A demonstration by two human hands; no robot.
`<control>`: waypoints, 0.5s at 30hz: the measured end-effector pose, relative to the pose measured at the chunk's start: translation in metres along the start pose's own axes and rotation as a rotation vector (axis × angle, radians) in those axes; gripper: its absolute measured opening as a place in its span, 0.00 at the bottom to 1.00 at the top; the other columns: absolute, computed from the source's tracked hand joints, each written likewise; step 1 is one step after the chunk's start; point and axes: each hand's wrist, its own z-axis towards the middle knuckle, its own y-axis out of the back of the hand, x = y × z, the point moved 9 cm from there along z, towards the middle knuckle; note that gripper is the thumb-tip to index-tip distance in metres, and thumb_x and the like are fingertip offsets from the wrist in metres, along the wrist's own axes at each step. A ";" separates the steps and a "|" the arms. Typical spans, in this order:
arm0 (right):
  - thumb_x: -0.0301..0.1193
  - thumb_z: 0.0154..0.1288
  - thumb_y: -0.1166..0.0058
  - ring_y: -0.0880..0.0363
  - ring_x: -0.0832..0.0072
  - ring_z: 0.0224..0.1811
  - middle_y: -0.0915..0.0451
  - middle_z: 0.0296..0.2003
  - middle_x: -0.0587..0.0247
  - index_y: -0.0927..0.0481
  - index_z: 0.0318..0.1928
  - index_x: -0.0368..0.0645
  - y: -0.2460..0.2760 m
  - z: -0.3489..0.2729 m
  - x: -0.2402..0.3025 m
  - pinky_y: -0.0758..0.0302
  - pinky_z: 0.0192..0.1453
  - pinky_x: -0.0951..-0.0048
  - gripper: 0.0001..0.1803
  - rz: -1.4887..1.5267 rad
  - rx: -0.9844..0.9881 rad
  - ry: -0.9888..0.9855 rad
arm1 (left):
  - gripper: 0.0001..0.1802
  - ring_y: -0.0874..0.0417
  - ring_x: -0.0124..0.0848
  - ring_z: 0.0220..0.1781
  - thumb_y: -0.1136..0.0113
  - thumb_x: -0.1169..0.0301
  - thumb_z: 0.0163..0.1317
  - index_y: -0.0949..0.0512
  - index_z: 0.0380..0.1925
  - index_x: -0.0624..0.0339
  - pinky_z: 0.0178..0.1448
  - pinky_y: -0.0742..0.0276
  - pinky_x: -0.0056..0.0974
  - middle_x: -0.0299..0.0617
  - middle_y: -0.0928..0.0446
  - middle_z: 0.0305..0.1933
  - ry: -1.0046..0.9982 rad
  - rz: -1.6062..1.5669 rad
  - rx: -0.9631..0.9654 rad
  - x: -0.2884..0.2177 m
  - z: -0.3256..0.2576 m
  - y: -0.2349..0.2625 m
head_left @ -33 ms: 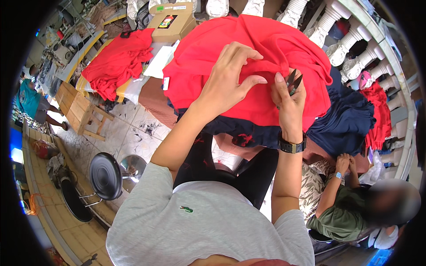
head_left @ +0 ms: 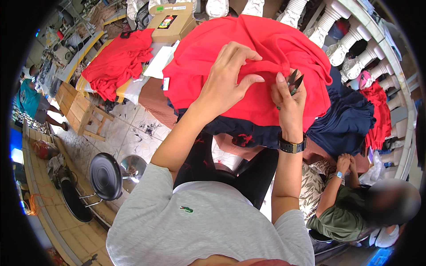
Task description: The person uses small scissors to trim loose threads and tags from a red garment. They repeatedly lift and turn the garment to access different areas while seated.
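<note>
A large heap of red fabric [head_left: 208, 42] lies in front of me, with dark navy cloth [head_left: 266, 133] beneath it. My left hand [head_left: 230, 71] is over the red fabric, thumb and fingers apart, with nothing visible between them. My right hand [head_left: 289, 95], below a black wristwatch, is closed around small thread snips [head_left: 294, 84]. Their two dark blades point up and stand apart. The right thumb tip is against a raised fold of the red fabric; whether it pinches the fold I cannot tell. A white tag [head_left: 166, 84] shows at the heap's left edge.
To the left, another red garment pile [head_left: 117, 64] lies beside a cardboard box [head_left: 173, 22]. White balusters [head_left: 350, 33] line the far right. At lower right a co-worker [head_left: 346, 208] sits close by. A black round stool [head_left: 105, 176] and a wooden bench [head_left: 77, 106] stand to the left.
</note>
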 end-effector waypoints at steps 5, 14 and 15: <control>0.30 0.78 0.45 0.47 0.89 0.16 0.41 0.19 0.81 0.29 0.40 0.47 -0.001 0.002 -0.004 0.52 0.21 0.81 0.07 0.035 0.023 -0.013 | 0.14 0.21 0.40 0.43 0.27 0.73 0.56 0.18 0.42 0.61 0.46 0.21 0.42 0.42 0.22 0.42 -0.039 -0.003 -0.018 0.002 -0.001 -0.001; 0.30 0.77 0.45 0.48 0.89 0.16 0.43 0.18 0.81 0.28 0.43 0.45 -0.004 0.002 -0.017 0.52 0.21 0.80 0.05 0.103 -0.020 -0.106 | 0.08 0.18 0.29 0.31 0.35 0.83 0.62 0.19 0.40 0.64 0.38 0.21 0.32 0.40 0.18 0.35 -0.240 0.103 -0.120 0.008 -0.007 -0.006; 0.30 0.77 0.45 0.48 0.89 0.16 0.44 0.18 0.81 0.27 0.43 0.45 -0.002 0.002 -0.018 0.52 0.21 0.80 0.05 0.103 -0.039 -0.111 | 0.06 0.17 0.29 0.32 0.37 0.83 0.64 0.19 0.40 0.65 0.38 0.20 0.32 0.40 0.18 0.35 -0.144 0.015 -0.106 0.017 -0.006 -0.006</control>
